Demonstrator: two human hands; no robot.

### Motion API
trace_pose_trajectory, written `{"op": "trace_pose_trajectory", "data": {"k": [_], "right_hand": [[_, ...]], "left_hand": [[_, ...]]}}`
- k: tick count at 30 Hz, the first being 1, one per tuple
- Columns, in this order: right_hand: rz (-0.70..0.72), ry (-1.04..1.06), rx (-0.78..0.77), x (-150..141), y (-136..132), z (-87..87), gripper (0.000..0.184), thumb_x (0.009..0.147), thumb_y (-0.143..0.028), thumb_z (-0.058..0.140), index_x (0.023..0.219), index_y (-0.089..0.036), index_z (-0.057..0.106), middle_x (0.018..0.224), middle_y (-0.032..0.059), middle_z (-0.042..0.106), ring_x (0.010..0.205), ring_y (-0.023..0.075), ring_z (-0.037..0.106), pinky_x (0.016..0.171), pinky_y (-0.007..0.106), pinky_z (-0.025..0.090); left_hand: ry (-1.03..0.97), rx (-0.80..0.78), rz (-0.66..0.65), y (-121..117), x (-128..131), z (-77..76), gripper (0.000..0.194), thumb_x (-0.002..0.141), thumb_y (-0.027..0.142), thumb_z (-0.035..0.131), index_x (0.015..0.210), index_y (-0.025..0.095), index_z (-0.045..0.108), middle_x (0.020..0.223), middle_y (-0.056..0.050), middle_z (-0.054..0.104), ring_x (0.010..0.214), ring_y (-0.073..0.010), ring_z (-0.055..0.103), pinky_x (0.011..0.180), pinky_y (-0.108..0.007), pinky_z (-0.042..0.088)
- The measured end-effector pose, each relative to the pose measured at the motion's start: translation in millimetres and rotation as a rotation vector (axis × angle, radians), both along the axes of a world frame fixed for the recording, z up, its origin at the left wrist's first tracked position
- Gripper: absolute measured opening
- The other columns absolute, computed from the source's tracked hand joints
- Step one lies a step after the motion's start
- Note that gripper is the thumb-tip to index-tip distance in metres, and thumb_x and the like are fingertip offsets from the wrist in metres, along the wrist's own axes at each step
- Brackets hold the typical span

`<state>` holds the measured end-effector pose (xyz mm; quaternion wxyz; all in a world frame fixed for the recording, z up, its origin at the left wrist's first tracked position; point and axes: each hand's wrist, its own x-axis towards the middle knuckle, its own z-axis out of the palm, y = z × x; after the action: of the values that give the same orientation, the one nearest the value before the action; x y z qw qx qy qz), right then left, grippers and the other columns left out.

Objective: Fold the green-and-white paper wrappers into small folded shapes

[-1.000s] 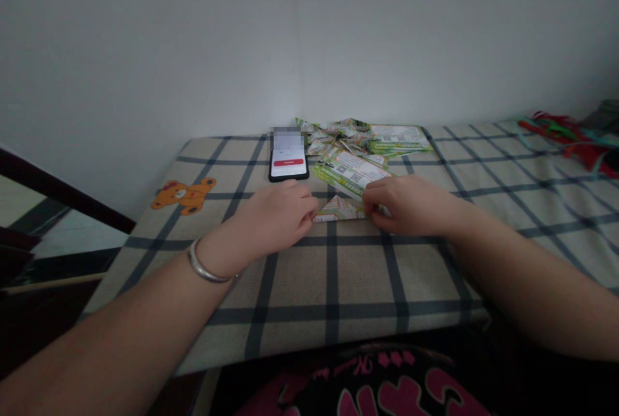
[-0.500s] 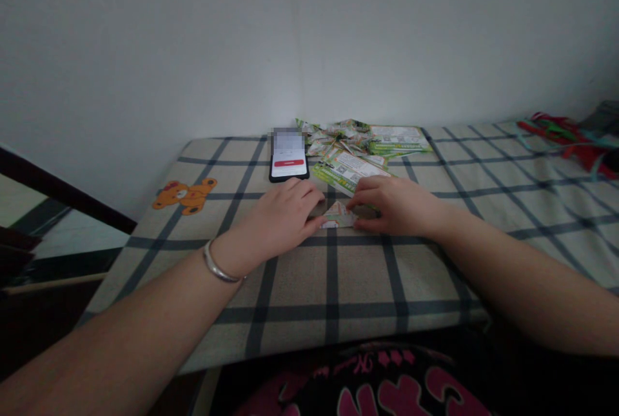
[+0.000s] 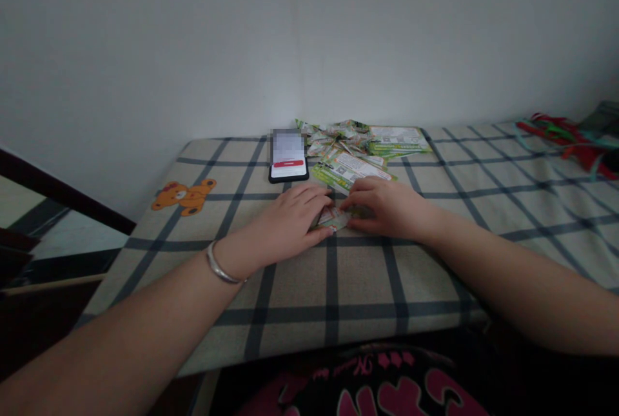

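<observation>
Folded paper (image 3: pixel 333 217) between left hand (image 3: pixel 294 216) and right hand (image 3: pixel 387 206)

A checked tablecloth (image 3: pixel 300 293) lies under everything. Your hands face each other near its middle, thumbs spaced from forefingers, fingertips at the folded paper; whether either hand pinches it, cannot tell. Beyond them: printed sheets (image 3: pixel 355 166), and crumpled-looking folded pieces (image 3: pixel 338 135) near the wall. A phone (image 3: pixel 289 168), screen up, lies just left of the pieces. Smaller, left: an orange bear figure (image 3: pixel 184 197). Your left wrist carries a silver bangle (image 3: pixel 220 264).

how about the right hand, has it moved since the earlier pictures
Yes, the right hand has moved left: its fingertips are now nearer the phone, which lies where it did.
</observation>
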<state>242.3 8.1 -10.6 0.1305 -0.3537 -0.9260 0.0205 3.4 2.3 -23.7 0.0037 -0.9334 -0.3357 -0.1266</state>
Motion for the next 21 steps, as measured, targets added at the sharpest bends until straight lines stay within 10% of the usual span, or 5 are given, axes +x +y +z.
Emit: {"op": "trace_pose_trajectory", "data": {"k": [21], "right_hand": [[0.026, 0.109, -0.028, -9, 3, -8.3, 0.017, 0.082, -0.031, 0.066, 0.093, -0.018, 0.066, 0.092, 0.0057, 0.064, 0.092, 0.0215, 0.056, 0.082, 0.034, 0.044]], "left_hand": [[-0.269, -0.326, 0.226, 1, 12, -2.6, 0.038, 0.064, 0.033, 0.079, 0.089, 0.018, 0.054, 0.132, -0.014, 0.053, 0.13, -0.0307, 0.044, 0.111, -0.048, 0.036]]}}
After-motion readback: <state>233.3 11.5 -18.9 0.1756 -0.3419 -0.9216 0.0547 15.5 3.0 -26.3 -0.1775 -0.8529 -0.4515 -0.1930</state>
